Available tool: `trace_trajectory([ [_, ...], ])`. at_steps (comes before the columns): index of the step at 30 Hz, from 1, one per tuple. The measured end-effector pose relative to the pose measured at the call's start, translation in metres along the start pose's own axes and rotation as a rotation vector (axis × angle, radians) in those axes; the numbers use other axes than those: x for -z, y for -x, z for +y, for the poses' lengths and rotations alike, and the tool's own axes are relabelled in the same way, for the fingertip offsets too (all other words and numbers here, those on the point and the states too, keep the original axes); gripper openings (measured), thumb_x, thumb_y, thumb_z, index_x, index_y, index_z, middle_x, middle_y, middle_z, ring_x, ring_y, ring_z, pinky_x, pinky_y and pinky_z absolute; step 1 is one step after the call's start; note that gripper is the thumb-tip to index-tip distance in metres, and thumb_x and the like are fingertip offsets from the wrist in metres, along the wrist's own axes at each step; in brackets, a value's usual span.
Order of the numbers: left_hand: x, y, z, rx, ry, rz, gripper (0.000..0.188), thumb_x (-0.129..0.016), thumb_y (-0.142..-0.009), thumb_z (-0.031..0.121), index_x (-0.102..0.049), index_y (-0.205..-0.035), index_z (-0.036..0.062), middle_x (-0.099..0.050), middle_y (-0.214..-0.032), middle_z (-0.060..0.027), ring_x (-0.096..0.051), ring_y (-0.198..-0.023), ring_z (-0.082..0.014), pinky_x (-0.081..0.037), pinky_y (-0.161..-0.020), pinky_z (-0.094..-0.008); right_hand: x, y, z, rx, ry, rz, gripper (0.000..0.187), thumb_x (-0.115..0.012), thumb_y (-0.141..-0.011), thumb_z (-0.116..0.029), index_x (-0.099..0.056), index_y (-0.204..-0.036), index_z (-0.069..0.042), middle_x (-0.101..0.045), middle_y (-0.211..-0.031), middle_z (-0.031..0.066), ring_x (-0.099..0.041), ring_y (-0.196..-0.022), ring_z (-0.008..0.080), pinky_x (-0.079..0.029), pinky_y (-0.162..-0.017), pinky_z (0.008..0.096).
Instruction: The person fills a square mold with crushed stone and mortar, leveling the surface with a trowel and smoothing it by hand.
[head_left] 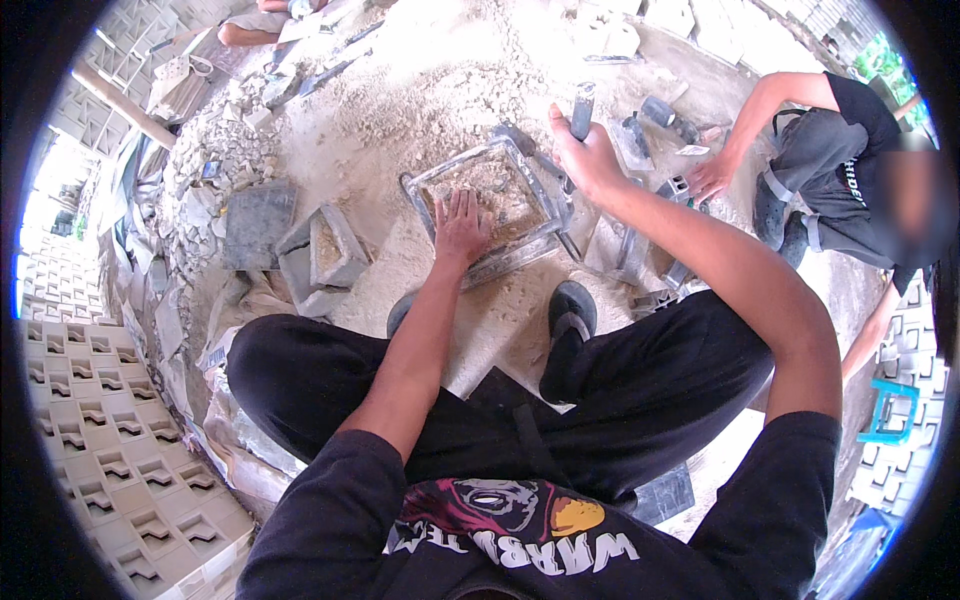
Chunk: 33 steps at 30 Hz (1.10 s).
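Observation:
My left hand (462,226) lies with fingers stretched on pale, sandy powder (515,190) inside a square metal mould frame (478,155). The frame sits on the dusty ground just ahead of my feet, its sides coated with powder. My right hand (594,165) is raised beside the frame's right side, fingers wrapped round a tool with a dark, round handle (583,108). The handle's end sticks up past my thumb. What the tool's other end looks like is unclear.
Left of the mould stand a block-shaped form (335,250) and a dark square plate (258,225), near rubble (200,185). A co-worker (830,170) crouches at the right, one hand by metal parts. Patterned pale blocks (110,440) are stacked at the left; a blue stool (890,410) stands right.

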<state>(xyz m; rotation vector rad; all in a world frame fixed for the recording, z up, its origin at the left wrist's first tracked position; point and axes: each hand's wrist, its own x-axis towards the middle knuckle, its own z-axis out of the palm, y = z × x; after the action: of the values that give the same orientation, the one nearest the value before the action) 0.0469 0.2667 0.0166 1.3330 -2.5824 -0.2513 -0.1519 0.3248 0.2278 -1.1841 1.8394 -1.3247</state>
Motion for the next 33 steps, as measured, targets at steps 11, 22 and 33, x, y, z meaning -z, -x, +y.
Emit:
trace_trajectory([
  [11, 0.001, -0.044, 0.006, 0.082, 0.038, 0.044, 0.076, -0.037, -0.096, 0.05, -0.017, -0.151, 0.0027, -0.01, -0.159, -0.0177, -0.006, -0.148, -0.0308, 0.002, -0.117, -0.0551, -0.001, -0.06, 0.023, 0.003, 0.092, 0.01, 0.065, -0.048, -0.094, -0.06, -0.051, -0.056, -0.007, -0.052, -0.053, 0.0054, -0.052, -0.05, 0.0179, -0.043, -0.053, 0.0351],
  [22, 0.011, -0.161, -0.003, 0.221, 0.199, -0.212, 0.061, -0.02, -0.102, 0.046, -0.051, -0.134, 0.0042, -0.047, -0.142, -0.0198, -0.026, -0.144, -0.0314, -0.002, -0.116, -0.0608, -0.025, -0.138, 0.155, -0.143, 0.458, -0.165, 0.091, -0.033, -0.086, -0.079, -0.056, -0.103, 0.007, -0.064, -0.09, 0.0282, -0.064, -0.091, 0.0412, -0.048, -0.083, 0.0467],
  [33, 0.007, -0.179, -0.02, 0.477, 0.239, -0.225, 0.066, -0.023, -0.1, 0.049, -0.071, -0.096, 0.004, -0.068, -0.092, -0.0208, -0.066, -0.092, -0.0348, -0.05, -0.086, -0.0494, -0.073, -0.179, 0.218, -0.016, 0.664, -0.465, 0.046, -0.053, -0.096, -0.042, -0.06, -0.095, 0.004, -0.063, -0.092, 0.0283, -0.063, -0.089, 0.0429, -0.048, -0.078, 0.0497],
])
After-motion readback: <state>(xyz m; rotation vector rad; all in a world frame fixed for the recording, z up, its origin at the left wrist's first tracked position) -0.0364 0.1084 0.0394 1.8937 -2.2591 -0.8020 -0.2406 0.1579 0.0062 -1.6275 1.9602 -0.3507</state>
